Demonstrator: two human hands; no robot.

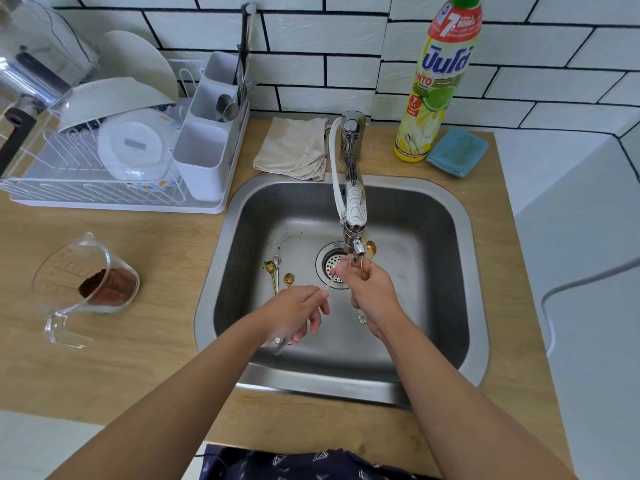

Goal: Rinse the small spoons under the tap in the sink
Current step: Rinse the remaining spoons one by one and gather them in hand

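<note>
My left hand (298,311) pinches the handle of a pale small spoon (331,281) and holds its bowl end under the tap spout (356,245), where water runs. My right hand (370,289) grips gold spoons (370,252) upright beside the spout, their bowls above my fingers, and touches the pale spoon's wet end. A flower-shaped handle end (362,317) sticks out below that hand. Three more small spoons (277,270) lie on the floor of the steel sink (460,271), left of the drain (330,263).
A dish rack (104,188) with plates and a cutlery holder stands at the back left. A measuring jug (86,285) with brown powder sits left of the sink. A folded cloth (294,147), a dish-soap bottle (436,88) and a blue sponge (457,152) are behind the sink.
</note>
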